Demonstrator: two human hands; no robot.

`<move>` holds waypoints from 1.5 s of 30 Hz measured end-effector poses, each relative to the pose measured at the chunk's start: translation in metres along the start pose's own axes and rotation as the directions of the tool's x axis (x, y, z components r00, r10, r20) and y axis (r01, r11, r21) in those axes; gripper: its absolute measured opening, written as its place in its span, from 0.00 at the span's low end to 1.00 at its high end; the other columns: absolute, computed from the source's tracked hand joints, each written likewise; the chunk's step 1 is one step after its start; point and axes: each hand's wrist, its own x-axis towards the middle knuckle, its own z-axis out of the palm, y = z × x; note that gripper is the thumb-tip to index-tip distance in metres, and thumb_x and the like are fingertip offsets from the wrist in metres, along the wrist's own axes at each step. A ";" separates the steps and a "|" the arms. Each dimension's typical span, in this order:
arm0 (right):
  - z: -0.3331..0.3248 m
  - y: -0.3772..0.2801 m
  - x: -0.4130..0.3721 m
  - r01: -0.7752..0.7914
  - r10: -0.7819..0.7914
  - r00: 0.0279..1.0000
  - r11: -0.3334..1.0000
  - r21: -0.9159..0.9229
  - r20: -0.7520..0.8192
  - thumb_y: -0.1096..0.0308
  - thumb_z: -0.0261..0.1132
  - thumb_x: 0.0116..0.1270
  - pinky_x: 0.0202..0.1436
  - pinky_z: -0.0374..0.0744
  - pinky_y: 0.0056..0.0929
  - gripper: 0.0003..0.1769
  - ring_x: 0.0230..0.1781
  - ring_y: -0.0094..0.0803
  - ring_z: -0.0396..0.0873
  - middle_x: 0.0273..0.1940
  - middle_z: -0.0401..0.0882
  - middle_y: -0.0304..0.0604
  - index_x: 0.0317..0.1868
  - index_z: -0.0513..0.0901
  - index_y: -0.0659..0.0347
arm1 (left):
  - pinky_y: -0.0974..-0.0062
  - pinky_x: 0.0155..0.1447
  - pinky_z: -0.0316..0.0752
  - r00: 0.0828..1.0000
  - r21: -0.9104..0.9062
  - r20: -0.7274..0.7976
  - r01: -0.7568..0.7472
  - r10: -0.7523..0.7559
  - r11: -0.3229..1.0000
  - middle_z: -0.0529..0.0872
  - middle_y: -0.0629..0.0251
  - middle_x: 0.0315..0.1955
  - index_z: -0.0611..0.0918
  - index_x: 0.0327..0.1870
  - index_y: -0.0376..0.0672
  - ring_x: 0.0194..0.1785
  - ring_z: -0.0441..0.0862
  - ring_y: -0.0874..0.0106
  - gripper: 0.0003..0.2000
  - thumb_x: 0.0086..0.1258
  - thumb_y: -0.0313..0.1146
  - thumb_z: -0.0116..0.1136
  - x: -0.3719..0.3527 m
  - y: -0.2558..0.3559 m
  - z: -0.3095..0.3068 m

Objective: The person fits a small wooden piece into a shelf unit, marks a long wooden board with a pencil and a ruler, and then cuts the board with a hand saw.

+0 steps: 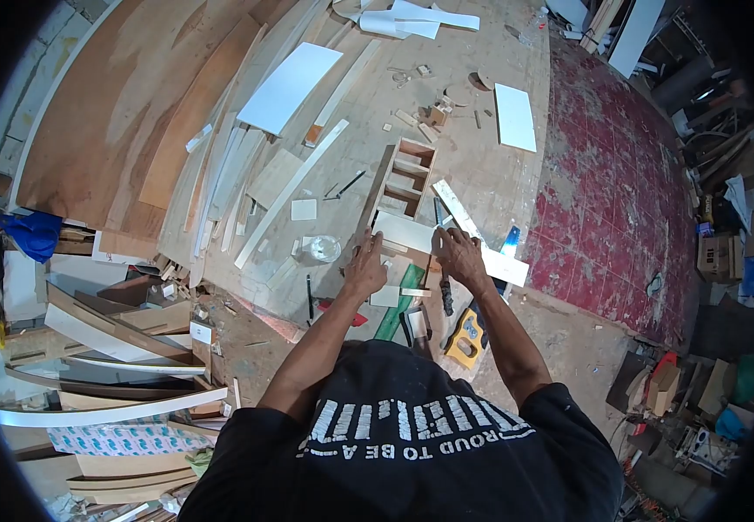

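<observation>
A pale flat board [407,230] lies across the near end of a small wooden frame with compartments [412,178]. My left hand [365,264] is at the board's left end, its fingers stretched out and touching the edge. At the board's right part is my right hand [460,259], fingers bent down; what they may grip is too small to make out. A narrow white strip [457,209] slants away just beyond my right hand, and another white piece [506,266] lies to its right. Below my right hand is a yellow-handled saw [464,339].
A clear plastic container [322,250] stands left of my left hand. Long strips [294,193] and a white panel [290,87] lie at the left. A white rectangle [515,117] lies at the back right, beside a red surface [612,191]. A green object [400,302] lies near my body.
</observation>
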 end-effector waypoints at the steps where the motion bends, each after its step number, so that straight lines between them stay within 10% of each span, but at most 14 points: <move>1: -0.001 -0.001 0.001 0.001 -0.001 1.000 1.000 -0.001 0.000 0.66 0.65 0.62 0.60 0.70 0.54 0.26 0.61 0.45 0.76 0.53 0.79 0.46 0.61 0.75 0.52 | 0.51 0.74 0.63 1.000 0.020 -0.004 -0.001 0.001 1.000 0.46 0.55 0.80 0.55 0.78 0.46 0.76 0.58 0.46 0.40 0.66 0.32 0.61 0.000 0.001 0.000; 45: 0.002 0.002 0.001 -0.048 0.050 0.997 0.998 -0.038 0.065 0.65 0.70 0.58 0.64 0.68 0.54 0.33 0.66 0.44 0.71 0.61 0.76 0.47 0.66 0.72 0.52 | 0.49 0.69 0.72 0.999 0.107 -0.035 -0.019 0.023 0.994 0.46 0.54 0.79 0.55 0.78 0.44 0.73 0.60 0.41 0.40 0.65 0.32 0.62 -0.012 0.001 0.005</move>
